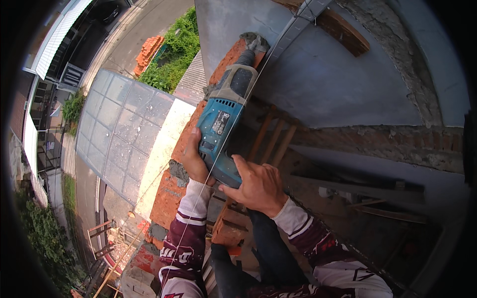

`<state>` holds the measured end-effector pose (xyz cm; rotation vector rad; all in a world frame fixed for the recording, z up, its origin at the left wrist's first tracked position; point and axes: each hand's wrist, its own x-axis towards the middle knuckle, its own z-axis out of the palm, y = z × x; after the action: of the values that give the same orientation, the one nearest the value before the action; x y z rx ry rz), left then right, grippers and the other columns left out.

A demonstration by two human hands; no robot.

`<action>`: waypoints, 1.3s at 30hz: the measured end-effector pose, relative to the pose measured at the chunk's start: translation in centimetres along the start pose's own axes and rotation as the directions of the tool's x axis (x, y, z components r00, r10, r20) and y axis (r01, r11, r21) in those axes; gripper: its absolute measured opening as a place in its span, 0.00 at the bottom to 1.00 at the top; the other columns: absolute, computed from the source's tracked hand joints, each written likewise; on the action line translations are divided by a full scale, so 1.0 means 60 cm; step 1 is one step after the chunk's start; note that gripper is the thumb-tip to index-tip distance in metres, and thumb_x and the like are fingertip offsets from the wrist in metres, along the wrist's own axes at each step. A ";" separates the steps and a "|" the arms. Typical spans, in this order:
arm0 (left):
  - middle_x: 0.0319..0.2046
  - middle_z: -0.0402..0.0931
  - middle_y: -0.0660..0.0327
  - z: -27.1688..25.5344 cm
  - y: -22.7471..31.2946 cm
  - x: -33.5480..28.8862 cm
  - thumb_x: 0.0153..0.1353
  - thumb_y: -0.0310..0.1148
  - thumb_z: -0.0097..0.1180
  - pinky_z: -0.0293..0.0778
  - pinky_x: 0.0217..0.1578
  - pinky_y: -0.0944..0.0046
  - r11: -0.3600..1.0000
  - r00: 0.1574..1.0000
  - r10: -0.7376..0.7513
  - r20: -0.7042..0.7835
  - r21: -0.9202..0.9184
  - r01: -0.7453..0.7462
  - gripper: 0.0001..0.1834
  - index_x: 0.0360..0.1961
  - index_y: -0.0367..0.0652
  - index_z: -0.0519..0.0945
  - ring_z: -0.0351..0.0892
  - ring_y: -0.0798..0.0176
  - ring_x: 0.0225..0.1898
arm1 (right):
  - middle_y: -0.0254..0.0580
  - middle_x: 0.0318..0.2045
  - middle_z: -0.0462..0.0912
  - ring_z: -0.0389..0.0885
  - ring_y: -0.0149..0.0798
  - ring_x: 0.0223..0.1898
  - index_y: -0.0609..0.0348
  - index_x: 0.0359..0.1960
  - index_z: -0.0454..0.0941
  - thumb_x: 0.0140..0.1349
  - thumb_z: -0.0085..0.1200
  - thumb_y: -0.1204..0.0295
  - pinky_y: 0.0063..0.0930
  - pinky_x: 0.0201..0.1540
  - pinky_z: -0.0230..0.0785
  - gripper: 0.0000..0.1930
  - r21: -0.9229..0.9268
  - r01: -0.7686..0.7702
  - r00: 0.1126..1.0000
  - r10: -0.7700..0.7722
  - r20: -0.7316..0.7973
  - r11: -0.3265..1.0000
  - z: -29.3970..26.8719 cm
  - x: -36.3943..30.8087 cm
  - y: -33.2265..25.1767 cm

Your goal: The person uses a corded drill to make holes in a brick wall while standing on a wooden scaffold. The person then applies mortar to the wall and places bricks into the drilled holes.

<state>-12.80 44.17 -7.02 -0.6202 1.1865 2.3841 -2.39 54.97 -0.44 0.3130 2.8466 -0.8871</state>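
"Blue power tool (pixel 218 129), front and centre! It lies over the top of the brick wall (pixel 166 206). And the hands?"

"Both on it! The left hand (pixel 196 161) cups the body from the left, near the rear, one digit showing along its flank. The right hand (pixel 258 184) grasps at the rear handle (pixel 227 180), index finger reaching forward. Is the trigger pressed? Can't tell from here."

"So how is this handled well?"

"Two solid supports, I'd say: left palm firm under the weight, right hand wrapped fully round that handle, wrists in line with the body. And watch the thin string line (pixel 204 185) crossing right over the casing! Best to guide the tool clear of it, so nothing snags. Mind the left, too, with that glazed canopy (pixel 124 124) down below: the weight belongs over the brick."

"Which way does it point?"

"Dark nose (pixel 246 58) away from the person, up the picture and a touch rightward, toward the grey mortar lump (pixel 256 42) at the wall's far end! Handle back toward the body."

"Long axis?"

"Roughly along the wall, on a steep slant from lower left to upper right! Any bit fitted? Too hard to make out at that tip."
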 end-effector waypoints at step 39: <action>0.41 0.82 0.55 -0.008 -0.005 0.008 0.70 0.50 0.53 0.80 0.42 0.61 0.999 0.999 -0.044 0.030 0.007 0.044 0.25 0.51 0.36 0.77 0.83 0.61 0.37 | 0.53 0.31 0.85 0.87 0.52 0.31 0.64 0.58 0.71 0.52 0.67 0.52 0.46 0.41 0.76 0.37 0.063 -0.021 0.998 0.017 0.062 0.998 0.001 0.002 0.011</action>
<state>-12.92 44.03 -7.75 -0.6004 1.1562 2.3439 -2.36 55.48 -0.84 0.3148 2.7593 -0.9681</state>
